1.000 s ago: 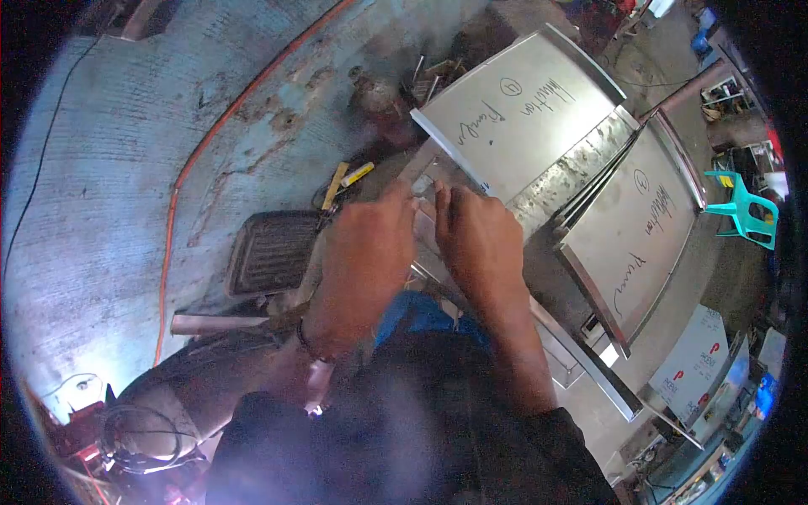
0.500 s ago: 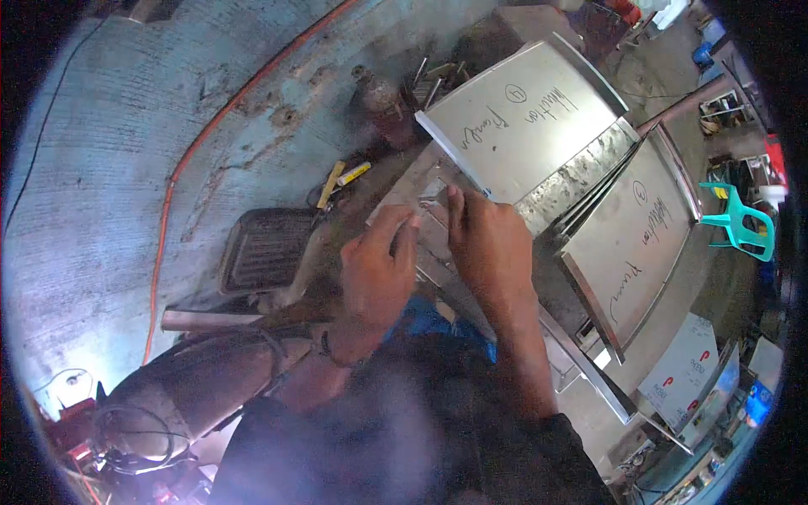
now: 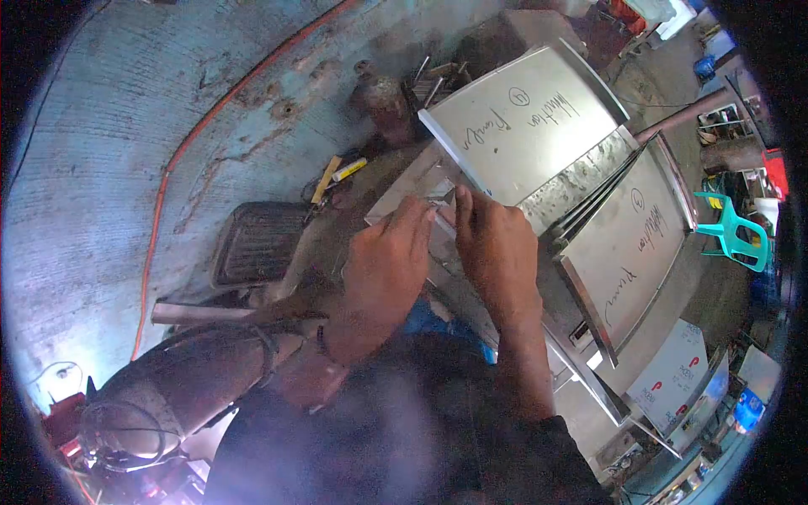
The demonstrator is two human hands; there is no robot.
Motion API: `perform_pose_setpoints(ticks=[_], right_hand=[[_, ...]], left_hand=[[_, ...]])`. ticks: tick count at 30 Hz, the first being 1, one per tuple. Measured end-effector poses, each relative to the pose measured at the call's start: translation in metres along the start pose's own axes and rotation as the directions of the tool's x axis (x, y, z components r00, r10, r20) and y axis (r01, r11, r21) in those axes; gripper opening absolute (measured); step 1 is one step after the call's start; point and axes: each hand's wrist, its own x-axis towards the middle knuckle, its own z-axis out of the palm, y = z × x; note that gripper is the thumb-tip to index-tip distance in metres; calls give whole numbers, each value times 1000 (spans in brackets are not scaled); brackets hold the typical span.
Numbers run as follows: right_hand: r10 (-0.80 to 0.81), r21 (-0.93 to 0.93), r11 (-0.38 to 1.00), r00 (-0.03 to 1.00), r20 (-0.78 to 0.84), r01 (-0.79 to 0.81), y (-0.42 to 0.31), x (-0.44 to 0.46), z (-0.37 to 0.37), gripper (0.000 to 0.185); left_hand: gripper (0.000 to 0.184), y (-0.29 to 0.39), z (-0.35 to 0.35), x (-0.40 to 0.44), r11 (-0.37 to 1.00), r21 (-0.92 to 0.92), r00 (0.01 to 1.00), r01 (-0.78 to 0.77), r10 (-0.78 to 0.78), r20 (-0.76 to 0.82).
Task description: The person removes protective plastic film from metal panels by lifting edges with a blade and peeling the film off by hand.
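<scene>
In the middle of the head view, my left hand [image 3: 387,261] is closed in a pinch, fingertips pointing away from me. Close on its right, my right hand [image 3: 497,248] is closed too, thumb pressed against the curled fingers. A small pale piece [image 3: 443,202] shows between the fingertips of both hands; its kind is too small to make out. Beyond my right hand lies a bent sheet-metal panel [image 3: 530,118] with handwriting and a circled 4. Another metal panel [image 3: 631,244], marked with a circled 3, leans to the right of it.
A yellow marker-like tube [image 3: 349,170] lies beside a wooden strip [image 3: 326,180] at the back left. Nearer stands a dark ribbed tray-like object [image 3: 259,244]. A turquoise plastic chair [image 3: 734,233] is at the far right. An orange hose [image 3: 160,227] runs along the wall.
My left hand has moved up and right, closer to my right hand. My right hand has shifted slightly. The view has tilted a little.
</scene>
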Motion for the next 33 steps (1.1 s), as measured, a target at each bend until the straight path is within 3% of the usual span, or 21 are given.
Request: perform_pose_setpoints(ticks=[3, 5, 11, 15, 17, 27, 29, 33], right_hand=[[65, 11, 998, 993, 94, -66, -6, -1, -7, 46], [87, 16, 996, 989, 119, -90, -8, -1, -8, 47], [47, 22, 999, 995, 85, -49, -3, -2, -4, 45], [75, 14, 997, 993, 88, -77, -1, -1, -1, 44], [71, 19, 997, 992, 107, -74, 0, -1, -1, 45], [50, 28, 998, 995, 86, -53, 0, 3, -6, 46], [63, 20, 998, 993, 102, -66, 0, 1, -7, 45], [55, -5, 999, 995, 88, -54, -2, 0, -5, 45]], left_hand=[[17, 6, -6, -1, 998, 7, 998, -58, 58, 31], [16, 10, -11, 2, 998, 62, 992, 26, -34, 120], [13, 10, -14, 12, 976, 206, 987, -69, 36, 159], [14, 17, -17, 17, 970, 236, 975, -50, -4, 224], [16, 17, -15, 17, 985, 173, 985, -15, -15, 169], [15, 12, -7, 19, 981, 193, 988, -17, -13, 151], [15, 11, -7, 13, 994, 106, 997, -5, -3, 77], [14, 11, -11, 10, 993, 107, 992, -52, 38, 123]])
